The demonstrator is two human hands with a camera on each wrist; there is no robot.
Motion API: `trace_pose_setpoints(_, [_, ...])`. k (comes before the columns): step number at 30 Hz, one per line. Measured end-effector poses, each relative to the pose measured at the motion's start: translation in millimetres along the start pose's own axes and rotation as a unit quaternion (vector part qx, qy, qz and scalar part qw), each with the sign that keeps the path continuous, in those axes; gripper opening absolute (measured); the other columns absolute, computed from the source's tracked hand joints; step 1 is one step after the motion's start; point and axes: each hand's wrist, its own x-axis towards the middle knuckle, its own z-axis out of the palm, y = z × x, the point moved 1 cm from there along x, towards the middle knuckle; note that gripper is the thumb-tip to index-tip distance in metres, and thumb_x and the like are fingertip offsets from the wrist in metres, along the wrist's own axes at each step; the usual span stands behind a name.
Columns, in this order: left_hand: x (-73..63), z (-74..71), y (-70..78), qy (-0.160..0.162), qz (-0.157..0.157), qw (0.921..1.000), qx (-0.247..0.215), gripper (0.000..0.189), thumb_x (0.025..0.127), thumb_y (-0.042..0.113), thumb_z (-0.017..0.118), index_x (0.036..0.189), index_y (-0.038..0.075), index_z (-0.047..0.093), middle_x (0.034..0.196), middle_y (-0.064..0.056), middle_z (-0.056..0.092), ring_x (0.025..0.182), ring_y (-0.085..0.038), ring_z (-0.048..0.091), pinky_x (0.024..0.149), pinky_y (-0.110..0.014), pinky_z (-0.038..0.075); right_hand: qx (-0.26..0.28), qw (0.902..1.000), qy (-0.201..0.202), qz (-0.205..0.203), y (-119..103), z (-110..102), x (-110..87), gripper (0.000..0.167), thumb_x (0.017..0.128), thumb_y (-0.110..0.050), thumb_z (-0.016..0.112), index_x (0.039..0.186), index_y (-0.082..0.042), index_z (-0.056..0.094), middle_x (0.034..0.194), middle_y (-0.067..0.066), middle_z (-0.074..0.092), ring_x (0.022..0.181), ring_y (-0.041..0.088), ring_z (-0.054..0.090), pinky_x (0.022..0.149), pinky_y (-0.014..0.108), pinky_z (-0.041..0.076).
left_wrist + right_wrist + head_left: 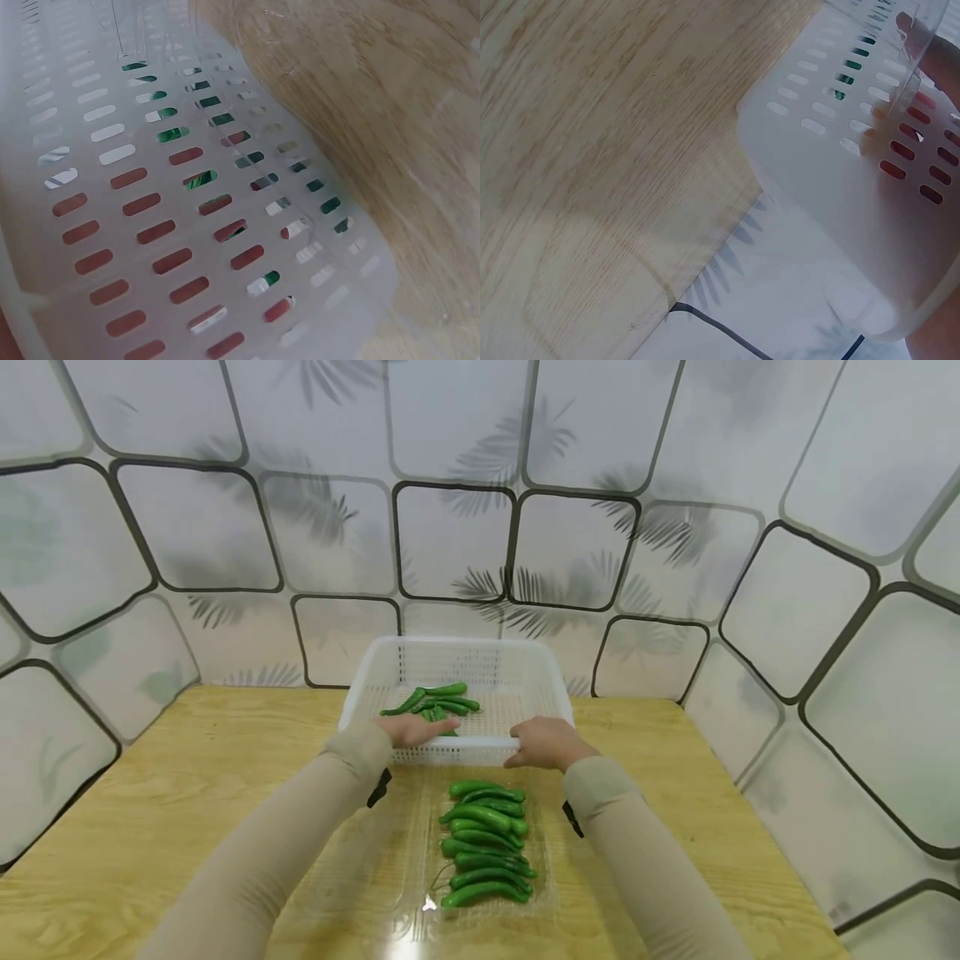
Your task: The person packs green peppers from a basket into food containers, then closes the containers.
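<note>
A white perforated plastic basket [540, 681] stands at the back of the table with several long green chili peppers [442, 702] inside. My left hand [412, 729] reaches over its near rim at the left, beside the peppers. Skin shows through the holes of the basket wall [157, 217] in the left wrist view; whether those fingers hold anything is hidden. My right hand [551, 743] grips the near rim further right, with part of it inside and part outside the wall. Closer to me, several green chili peppers [483, 852] lie in a row on a clear plastic tray [551, 893].
The tray's clear left part [367, 877] extends over the light wooden table [225, 760]. Behind the basket and at both sides rises a patterned wall covering [453, 539].
</note>
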Motion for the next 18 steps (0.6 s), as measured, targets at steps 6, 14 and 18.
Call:
trace_pose_setpoints(6, [2.7, 2.1, -3.0, 0.005, -0.003, 1.0000, 0.004, 0.095, 0.081, 0.081, 0.016, 0.145, 0.013, 0.034, 0.149, -0.018, 0.028, 0.135, -0.038, 0.024, 0.105, -0.054, 0.023, 0.003, 1.0000, 0.002, -0.001, -1.0, 2.1, -0.4, 0.030, 0.081, -0.047, 0.068, 0.078, -0.019, 0.056, 0.066, -0.006, 0.053, 0.059, 0.011, 0.051, 0.054, 0.032, 0.042])
trace_pose_setpoints(14, [0.9, 1.6, -1.0, 0.023, -0.003, 0.9996, 0.013, 0.095, 0.083, 0.079, 0.016, 0.143, 0.009, 0.038, 0.146, -0.017, 0.033, 0.132, -0.037, 0.031, 0.103, -0.052, 0.027, 0.001, 1.0000, 0.001, 0.003, -1.0, 1.1, -1.2, 0.031, 0.081, -0.047, 0.068, 0.077, -0.019, 0.055, 0.065, -0.005, 0.053, 0.057, 0.012, 0.051, 0.052, 0.031, 0.039])
trace_pose_setpoints(18, [1.9, 1.5, -0.8, 0.026, 0.002, 0.9994, 0.023, 0.086, 0.088, 0.073, 0.017, 0.142, 0.010, 0.039, 0.146, -0.017, 0.034, 0.132, -0.037, 0.032, 0.103, -0.052, 0.027, 0.000, 1.0000, -0.001, 0.003, -1.8, -0.1, -1.5, 0.030, 0.082, -0.046, 0.068, 0.079, -0.019, 0.056, 0.065, -0.005, 0.053, 0.058, 0.012, 0.051, 0.053, 0.031, 0.040])
